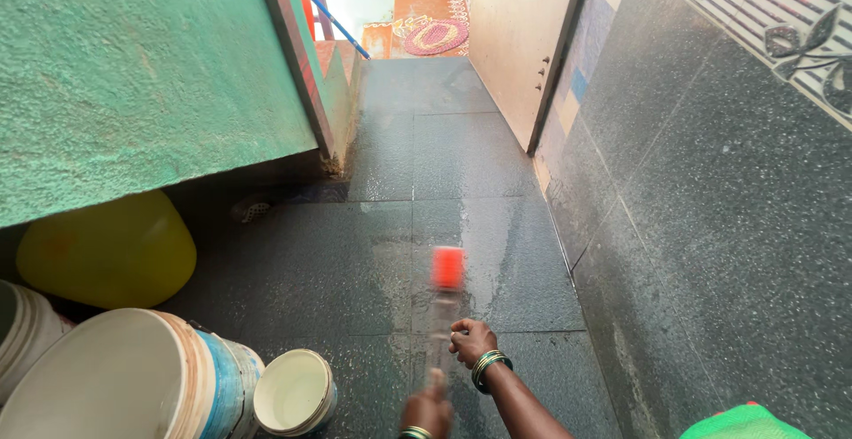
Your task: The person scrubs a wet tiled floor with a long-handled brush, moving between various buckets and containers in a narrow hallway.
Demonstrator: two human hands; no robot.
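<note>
Both hands grip a long pale handle (441,328) with an orange-red head (448,267), blurred, pointing away over the wet dark granite floor (390,164). The right hand (471,342), with green bangles at the wrist, is closed around the shaft further up; the left hand (427,411) is closed around its near end at the bottom edge. To the left stand a small white bucket (295,392), a large white-and-blue drum (133,377) and a yellow container (111,251) under a green wall (142,66).
</note>
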